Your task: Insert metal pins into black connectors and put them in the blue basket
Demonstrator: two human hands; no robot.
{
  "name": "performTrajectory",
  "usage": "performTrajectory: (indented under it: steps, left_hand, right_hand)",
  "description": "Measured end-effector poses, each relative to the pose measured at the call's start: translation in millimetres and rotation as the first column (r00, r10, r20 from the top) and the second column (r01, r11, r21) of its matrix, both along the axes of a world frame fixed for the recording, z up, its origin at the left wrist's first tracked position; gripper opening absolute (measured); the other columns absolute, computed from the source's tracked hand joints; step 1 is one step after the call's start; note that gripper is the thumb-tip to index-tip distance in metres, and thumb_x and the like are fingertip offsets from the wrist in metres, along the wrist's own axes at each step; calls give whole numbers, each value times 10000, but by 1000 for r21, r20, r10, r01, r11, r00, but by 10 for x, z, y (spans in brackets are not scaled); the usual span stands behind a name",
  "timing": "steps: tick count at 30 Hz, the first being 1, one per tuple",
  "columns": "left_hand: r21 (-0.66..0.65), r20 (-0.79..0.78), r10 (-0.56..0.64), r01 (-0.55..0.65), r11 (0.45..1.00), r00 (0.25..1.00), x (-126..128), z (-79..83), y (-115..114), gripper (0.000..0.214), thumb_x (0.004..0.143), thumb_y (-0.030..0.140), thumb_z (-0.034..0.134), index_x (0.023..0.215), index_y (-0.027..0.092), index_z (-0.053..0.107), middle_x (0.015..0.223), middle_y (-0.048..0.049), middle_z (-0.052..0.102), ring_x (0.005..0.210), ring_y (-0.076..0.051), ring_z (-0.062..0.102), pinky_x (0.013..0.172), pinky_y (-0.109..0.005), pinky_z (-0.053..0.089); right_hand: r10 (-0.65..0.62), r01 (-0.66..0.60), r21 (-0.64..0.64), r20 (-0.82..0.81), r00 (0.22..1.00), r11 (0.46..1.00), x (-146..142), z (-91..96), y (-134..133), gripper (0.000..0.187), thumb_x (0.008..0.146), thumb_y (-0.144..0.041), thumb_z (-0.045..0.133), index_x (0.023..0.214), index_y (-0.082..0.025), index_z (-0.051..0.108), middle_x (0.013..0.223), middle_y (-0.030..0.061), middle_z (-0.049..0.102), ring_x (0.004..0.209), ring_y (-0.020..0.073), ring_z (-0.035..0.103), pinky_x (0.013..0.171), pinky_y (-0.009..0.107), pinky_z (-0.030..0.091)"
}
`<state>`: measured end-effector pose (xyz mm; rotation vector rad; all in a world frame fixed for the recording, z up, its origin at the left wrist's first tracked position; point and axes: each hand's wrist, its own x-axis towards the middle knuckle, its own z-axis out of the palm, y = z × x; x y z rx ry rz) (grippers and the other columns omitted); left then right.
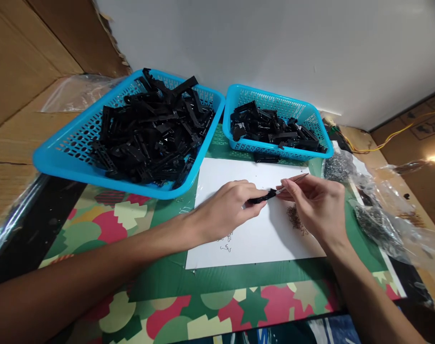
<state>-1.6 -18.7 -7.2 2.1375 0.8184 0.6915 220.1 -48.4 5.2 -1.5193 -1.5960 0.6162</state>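
Note:
My left hand (235, 205) is closed around a small black plastic part (266, 197) above a white sheet of paper (239, 255). Thin metal tweezers (292, 180) are pinched in my right hand (320, 203), their tip touching or very close to the part's right end. Whether the tip grips anything is too small to tell. Under my right hand lies a pile of small brownish wire springs (294, 219). A few thin bent wires (226, 243) are scattered on the paper below my left hand.
A large blue basket (127, 184) heaped with black plastic parts (160, 129) stands at the left. Behind the paper is a smaller blue basket (280, 152) with similar parts. Clear bags of small metal pieces (377, 227) lie at the right, near a yellow cable (386, 141).

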Motion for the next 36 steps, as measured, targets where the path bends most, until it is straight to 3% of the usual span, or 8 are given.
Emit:
performTrajectory:
  steps: [6,10,13,15,17,23,31,36]
  left_hand:
    - [-134,57,72,-64,989,996,25,35,7,282,1022,195,634,1263,196,781,1043,-59,787,866,-175,664,739,-295,474]
    - [-281,143,204,-158,947,968,37,38,9,283,1037,305,627,1226,160,781,1083,-80,778,902,-195,663,743,-307,496]
    - [-316,251,261,-176,932,932,19,15,28,318,1040,342,629,1304,191,723,1028,-57,738,853,-183,626,713,-299,479]
    - [-295,309,283,-192,936,908,3,8,43,303,1042,337,628,1310,208,685,967,-33,686,816,-168,583,692,-287,452]
    - [-272,336,300,-213,938,893,-11,9,54,238,1043,335,624,1236,207,677,911,-16,631,777,-156,538,671,-282,422]
    - [-263,332,297,-215,941,895,-17,34,54,196,1061,323,579,1159,198,694,833,6,591,682,-139,439,611,-284,350]
    - [-225,320,281,-215,950,905,-18,18,36,264,1062,258,570,1215,202,777,1021,-45,708,814,-159,558,722,-289,443]
    - [-227,288,242,-179,957,927,-18,35,9,224,1024,206,616,1123,204,817,884,-13,557,743,-136,500,668,-274,428]
  right_hand:
    - [-4,3,35,43,999,999,-62,-11,-13,231,988,-395,697,883,-204,773,819,50,818,742,220,791,693,325,617]
    - [-61,51,175,50,997,983,-124,116,-171,259,1096,-322,495,978,-221,702,914,50,768,786,179,724,704,301,548]
    - [129,-135,28,158,979,990,-205,219,-287,271,1114,-284,429,995,-226,666,865,32,704,714,159,629,662,290,477]
    - [303,-279,-152,173,937,948,-283,232,-311,227,1095,-268,482,987,-220,676,840,18,679,704,156,590,652,286,445]
    - [383,-343,-229,161,910,911,-367,190,-290,141,1051,-236,576,1004,-216,707,845,10,667,714,156,578,654,284,427]
    - [428,-393,-230,128,895,890,-513,-12,-173,149,951,-83,692,947,-212,768,913,12,658,737,139,597,710,273,452]
    - [519,-471,-220,326,790,854,-452,19,-300,173,1037,-112,533,1004,-205,674,1028,83,654,986,247,606,854,385,506]
    - [467,-438,-272,50,883,857,-300,168,-333,134,1062,-164,482,994,-228,578,1020,52,658,891,197,604,768,320,483]
